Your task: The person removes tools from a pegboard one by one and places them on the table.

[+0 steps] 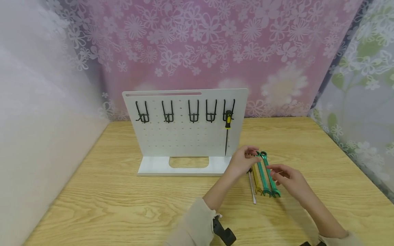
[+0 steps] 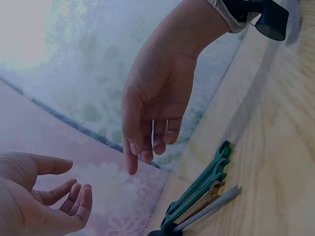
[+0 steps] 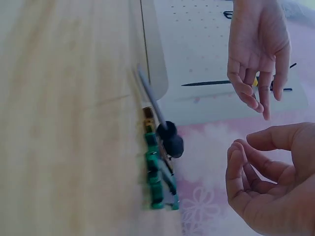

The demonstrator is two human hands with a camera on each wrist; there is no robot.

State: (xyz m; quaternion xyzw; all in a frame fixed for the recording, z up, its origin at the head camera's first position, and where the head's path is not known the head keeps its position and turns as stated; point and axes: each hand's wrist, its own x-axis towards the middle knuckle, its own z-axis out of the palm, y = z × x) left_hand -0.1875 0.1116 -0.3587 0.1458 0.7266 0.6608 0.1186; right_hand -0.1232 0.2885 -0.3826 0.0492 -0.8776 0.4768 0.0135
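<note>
My left hand (image 1: 241,162) hovers over the handle end of a flat-tip screwdriver (image 1: 251,187), fingers loosely bent and holding nothing. To the right, my right hand (image 1: 288,178) is raised beside the outer green wrench (image 1: 270,176), its fingers relaxed and empty. Between them lie a gold wrench (image 1: 256,179) and a second green wrench (image 1: 262,174), side by side with the screwdriver. Both wrist views show air between each hand and the tools. The screwdriver's dark handle (image 3: 171,140) is visible in the right wrist view.
A white pegboard (image 1: 187,136) on a flat base stands left of the tools. Several black wire hooks (image 1: 193,116) line its upper part. A yellow-and-black screwdriver (image 1: 228,121) hangs tip down in the rightmost hook. The wooden table (image 1: 107,205) meets floral curtains behind and at the right.
</note>
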